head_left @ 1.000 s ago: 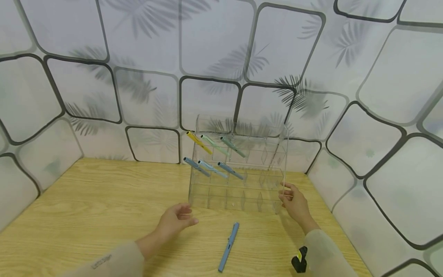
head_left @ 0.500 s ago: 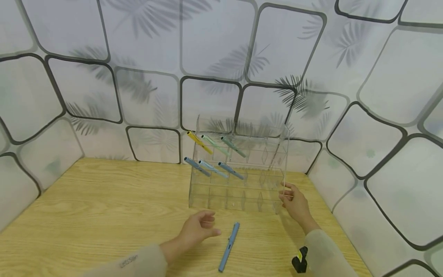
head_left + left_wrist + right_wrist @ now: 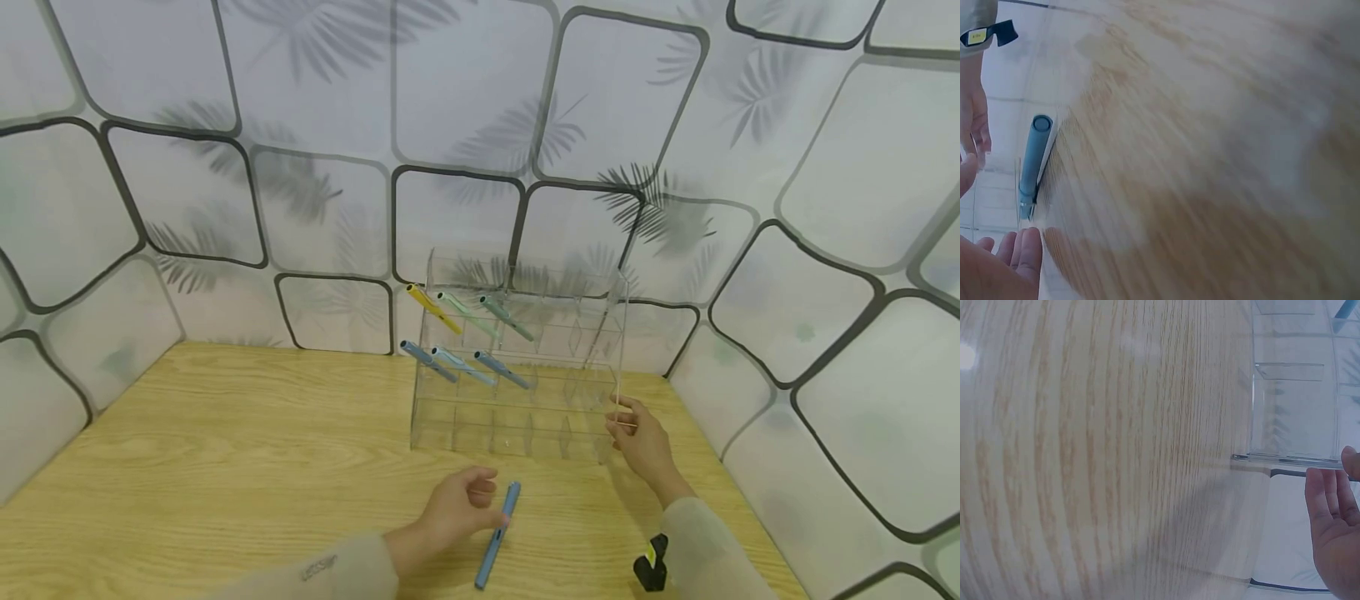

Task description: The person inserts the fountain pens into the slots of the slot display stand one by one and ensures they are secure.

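A blue fountain pen (image 3: pixel 491 552) with a clip lies on the wooden table. My left hand (image 3: pixel 456 508) is beside it, fingers loosely bent, with the thumb tip over the barrel in the head view. In the left wrist view the pen (image 3: pixel 1034 159) lies between thumb and fingers, not gripped. Behind stands a clear tiered pen rack (image 3: pixel 510 432). Its right side panel is pinched between the thumb and fingers of my right hand (image 3: pixel 643 443); the right wrist view shows the panel edge (image 3: pixel 1297 460) between them.
Pens rest slanted in the rack's left slots: yellow (image 3: pixel 433 309), pale green (image 3: pixel 465 313) and dark green (image 3: pixel 506 317) above, several blue ones (image 3: pixel 501 369) below. A black device (image 3: pixel 651 565) sits at the right sleeve. Patterned walls (image 3: pixel 322 217) enclose the table (image 3: pixel 247 450).
My left hand has moved right from beside the rack's lower left corner to the pen on the table. The right hand and the rack have stayed in place.
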Demonstrator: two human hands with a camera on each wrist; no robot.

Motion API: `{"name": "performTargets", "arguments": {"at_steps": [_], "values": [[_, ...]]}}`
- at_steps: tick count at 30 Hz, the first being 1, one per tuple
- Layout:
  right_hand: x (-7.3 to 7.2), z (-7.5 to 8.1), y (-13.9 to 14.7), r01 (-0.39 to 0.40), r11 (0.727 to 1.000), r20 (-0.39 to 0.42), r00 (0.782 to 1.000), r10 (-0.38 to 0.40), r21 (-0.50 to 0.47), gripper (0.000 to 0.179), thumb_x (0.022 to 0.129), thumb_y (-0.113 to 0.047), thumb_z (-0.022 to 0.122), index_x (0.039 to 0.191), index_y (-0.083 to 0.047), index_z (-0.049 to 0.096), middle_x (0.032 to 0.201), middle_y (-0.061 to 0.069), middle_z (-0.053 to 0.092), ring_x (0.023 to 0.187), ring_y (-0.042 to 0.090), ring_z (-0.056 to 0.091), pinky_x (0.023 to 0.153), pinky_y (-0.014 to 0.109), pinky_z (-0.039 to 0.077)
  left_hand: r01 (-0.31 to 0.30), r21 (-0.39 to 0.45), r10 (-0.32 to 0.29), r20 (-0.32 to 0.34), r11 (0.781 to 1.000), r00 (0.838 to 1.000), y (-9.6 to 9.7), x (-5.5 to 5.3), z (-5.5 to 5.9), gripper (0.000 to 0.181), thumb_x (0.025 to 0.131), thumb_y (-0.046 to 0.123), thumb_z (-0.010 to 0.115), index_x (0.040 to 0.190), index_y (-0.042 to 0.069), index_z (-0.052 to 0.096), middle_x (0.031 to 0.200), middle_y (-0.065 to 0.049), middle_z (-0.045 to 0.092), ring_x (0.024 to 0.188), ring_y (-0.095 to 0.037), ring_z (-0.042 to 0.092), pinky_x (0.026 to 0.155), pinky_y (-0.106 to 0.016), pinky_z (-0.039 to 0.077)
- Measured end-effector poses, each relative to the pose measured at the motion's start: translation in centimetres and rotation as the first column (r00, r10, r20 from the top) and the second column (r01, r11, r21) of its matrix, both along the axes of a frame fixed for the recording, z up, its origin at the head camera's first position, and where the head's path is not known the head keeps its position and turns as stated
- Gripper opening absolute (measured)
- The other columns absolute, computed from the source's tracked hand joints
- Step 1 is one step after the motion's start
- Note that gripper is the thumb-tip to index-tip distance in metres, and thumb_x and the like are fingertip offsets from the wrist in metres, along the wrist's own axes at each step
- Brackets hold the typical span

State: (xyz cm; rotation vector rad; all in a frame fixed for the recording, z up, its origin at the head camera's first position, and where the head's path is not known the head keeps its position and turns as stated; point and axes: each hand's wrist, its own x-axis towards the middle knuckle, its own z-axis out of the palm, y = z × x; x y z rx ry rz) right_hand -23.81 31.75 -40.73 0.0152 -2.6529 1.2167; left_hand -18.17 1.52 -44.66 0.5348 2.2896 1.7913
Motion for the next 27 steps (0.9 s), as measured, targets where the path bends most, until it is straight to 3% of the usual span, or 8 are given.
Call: {"name": "performTargets", "arguments": {"at_steps": [8,14,21,27], "values": [[0.1,0.1,-0.1,-0.008,1.000,0.010,1.000,0.007,0.007,0.046,0.094,0.000,0.057,0.138,0.000,0.042,0.118,0.028,0.058,0.097,0.036,0.062,0.070,0.029,0.057,-0.018,0.007,0.017,0.071,1.000,0.997,0.8,0.2,-0.1,0.065,0.070,0.004,0.084,0.126,-0.008,0.052,0.111,-0.016,0.060,0.098,-0.034,0.059,0.082,-0.042,0.054],[0.0,0.1,0.0,-0.003,1.000,0.008,1.000,0.002,0.008,0.046,0.095,-0.002,0.058,0.138,0.000,0.042,0.118,0.027,0.058,0.097,0.036,0.062,0.069,0.027,0.057,-0.037,-0.031,0.039,0.087,0.999,0.995,1.5,0.3,-0.1,0.068,0.065,0.001,0.085,0.124,-0.008,0.054,0.107,-0.014,0.061,0.095,-0.030,0.059,0.081,-0.040,0.054],[0.0,0.0,0.0,-0.006,1.000,0.010,1.000,0.006,0.011,0.046,0.095,-0.003,0.057,0.139,0.000,0.041,0.119,0.027,0.058,0.098,0.035,0.062,0.070,0.028,0.057,-0.072,-0.096,0.076,0.031,0.993,0.997,2.1,0.4,-0.3,0.067,0.059,-0.005,0.086,0.119,-0.008,0.057,0.100,-0.009,0.061,0.089,-0.024,0.058,0.077,-0.033,0.054],[0.0,-0.1,0.0,-0.004,1.000,0.013,1.000,0.003,0.009,0.046,0.095,-0.004,0.057,0.139,-0.001,0.041,0.119,0.027,0.058,0.098,0.036,0.062,0.071,0.028,0.057,-0.076,-0.095,0.076,-0.003,0.993,0.997,2.3,0.4,-0.4,0.063,0.056,-0.016,0.082,0.114,-0.010,0.059,0.094,-0.008,0.061,0.084,-0.023,0.058,0.071,-0.027,0.054]]}}
